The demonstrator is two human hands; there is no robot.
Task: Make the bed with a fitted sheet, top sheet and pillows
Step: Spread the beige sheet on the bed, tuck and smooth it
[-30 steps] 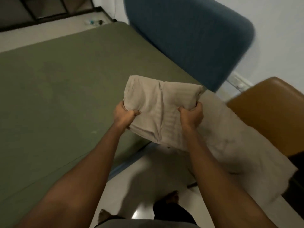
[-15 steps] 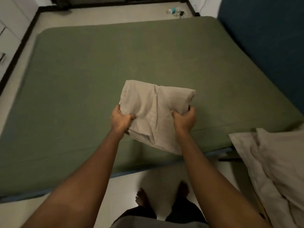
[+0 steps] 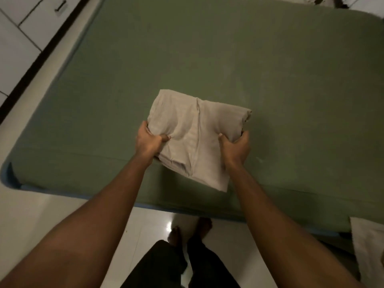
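Observation:
A folded beige sheet [image 3: 195, 134] is held over the near edge of the bed. My left hand [image 3: 148, 142] grips its left side, thumb on top and fingers under the folds. My right hand [image 3: 235, 147] grips its right side the same way. The bed's green mattress [image 3: 187, 59] fills most of the view and is bare apart from the sheet above it. I stand at its near side with my feet [image 3: 190, 229] on the floor.
White tiled floor [image 3: 41, 215] runs along the near and left sides of the bed. White cupboard doors with a dark base strip [image 3: 27, 28] stand at the upper left. More pale fabric [image 3: 369, 246] lies at the lower right edge. Small items sit on the floor at the top right.
My view has swung left from the blue headboard and brown chair to the middle of the mattress. Both hands have kept their grip on the folded sheet and carried it over the bed.

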